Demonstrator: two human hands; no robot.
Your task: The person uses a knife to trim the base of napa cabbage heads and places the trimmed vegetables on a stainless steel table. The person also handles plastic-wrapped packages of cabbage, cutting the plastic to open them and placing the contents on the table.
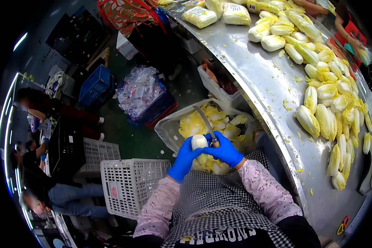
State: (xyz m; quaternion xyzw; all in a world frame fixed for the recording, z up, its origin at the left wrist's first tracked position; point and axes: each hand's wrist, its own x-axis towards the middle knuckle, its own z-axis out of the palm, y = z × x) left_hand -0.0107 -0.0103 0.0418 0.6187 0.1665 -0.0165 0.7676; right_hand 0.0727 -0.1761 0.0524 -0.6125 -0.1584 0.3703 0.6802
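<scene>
A small napa cabbage [199, 142] is held in front of my apron, its white base turned up. My left hand [186, 156], in a blue glove, grips it from the side. In my blue-gloved right hand [225, 150] is a curved knife with a wooden handle [215, 143]. Its blade [203, 117] points up and away from me, and my right thumb meets the left one at the cabbage. Below both hands stands a bin lined with a clear plastic bag [164, 131], holding yellow cabbage leaves [190, 123] and trimmings.
To my right a metal table [276, 90] carries heaped napa cabbages [325, 119], bagged cabbages [200, 17] and scissors [343, 225]. A white plastic crate [133, 186] stands left of me. Beyond are a crate of plastic wrappers [141, 93] and a blue crate [95, 85]. Several people work nearby.
</scene>
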